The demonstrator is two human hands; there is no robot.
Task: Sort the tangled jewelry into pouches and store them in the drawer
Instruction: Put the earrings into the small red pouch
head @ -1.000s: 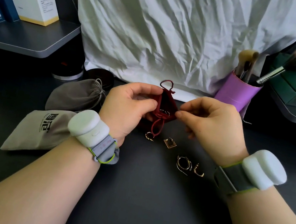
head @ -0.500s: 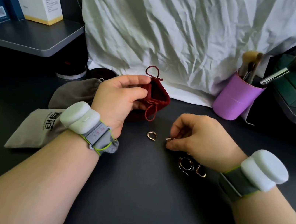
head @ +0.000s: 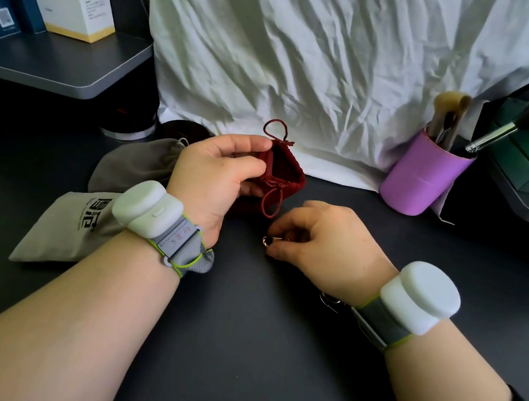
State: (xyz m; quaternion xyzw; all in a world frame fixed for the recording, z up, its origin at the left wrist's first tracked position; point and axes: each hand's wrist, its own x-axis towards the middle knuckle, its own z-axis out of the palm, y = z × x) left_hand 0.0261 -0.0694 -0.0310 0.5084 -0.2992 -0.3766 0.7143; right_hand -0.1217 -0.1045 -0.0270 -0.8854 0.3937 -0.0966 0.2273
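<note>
Hoops [head: 329, 301] peek from under the right wrist. Right hand [head: 325, 244] sits on the desk [head: 232, 351], fingertips pinching what looks like a small earring [head: 267, 240], having slid left since before. Beyond, left hand [head: 218, 179] still grips the open red pouch [head: 286, 176].

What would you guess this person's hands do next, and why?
Probably the right hand lifts the small gold earring it pinches off the dark table and drops it into the red pouch. The left hand holds that pouch's mouth open just above, so the way in looks ready.
</note>
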